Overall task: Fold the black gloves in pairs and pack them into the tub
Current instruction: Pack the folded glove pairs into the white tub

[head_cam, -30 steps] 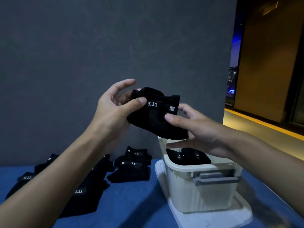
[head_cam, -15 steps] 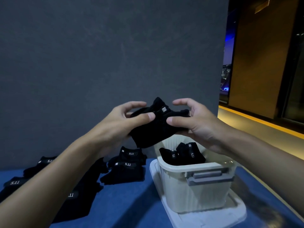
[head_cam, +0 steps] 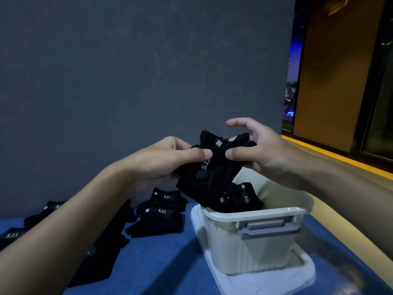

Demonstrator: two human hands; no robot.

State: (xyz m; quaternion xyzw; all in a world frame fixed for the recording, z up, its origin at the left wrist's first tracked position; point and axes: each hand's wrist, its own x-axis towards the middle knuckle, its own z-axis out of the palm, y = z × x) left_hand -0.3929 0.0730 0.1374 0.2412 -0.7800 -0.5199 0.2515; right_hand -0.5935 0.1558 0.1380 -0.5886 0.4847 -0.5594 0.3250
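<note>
A folded pair of black gloves (head_cam: 212,173) with a white 5.11 label hangs just above the left rim of the cream tub (head_cam: 251,241). My left hand (head_cam: 165,162) pinches its left side between thumb and fingers. My right hand (head_cam: 259,150) pinches the right side with the thumb, its index finger raised free. Inside the tub lie other folded black gloves (head_cam: 242,199). On the blue table left of the tub sits a stacked folded pair (head_cam: 161,213), and more loose gloves (head_cam: 49,211) lie further left, partly hidden by my left forearm.
The tub stands on its white lid (head_cam: 272,282) on the blue table (head_cam: 161,262). A grey latch handle (head_cam: 265,228) faces me. A dark grey wall rises right behind the table. The table's right edge runs close beside the tub.
Both hands have lowered the folded pair toward the tub and tilted it, so the 5.11 label now runs vertically. The right index finger has lifted off.
</note>
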